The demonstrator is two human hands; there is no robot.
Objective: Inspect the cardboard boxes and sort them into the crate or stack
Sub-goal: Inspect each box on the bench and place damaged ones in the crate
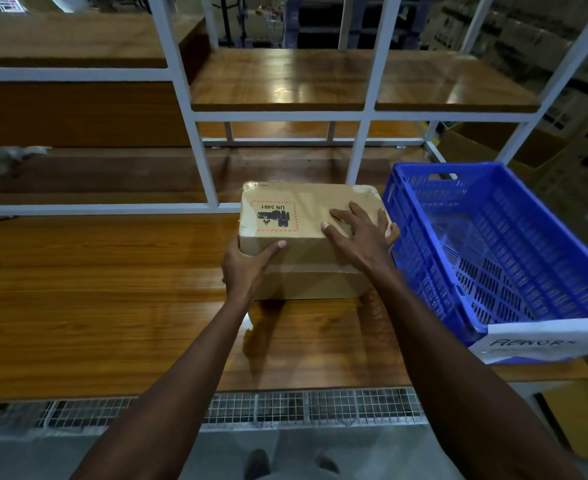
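Both hands are on the cardboard box (306, 233): the left hand (247, 268) clasps its near left corner, thumb stretched across the front face and the fingers hidden round the side, while the right hand (361, 233) lies flat on the top with fingers spread, reaching toward the box's right edge. Neither hand is closed in a fist; each is pressed open against the cardboard. The box sits on top of a second cardboard box (315, 284), only the front strip of which shows beneath it, and the pair stands on the wooden surface (95, 299). On the top box's lid is a red-bordered label (273, 216) reading UN 3481, printed upside down from where the person stands. Just to the right of the box, very nearly touching it, is a blue crate (500, 251) with slotted walls, tilted slightly, with a white paper tag (542, 339) on its near corner. Behind the box rises a white metal frame (195, 133) carrying wooden shelves (320, 81).
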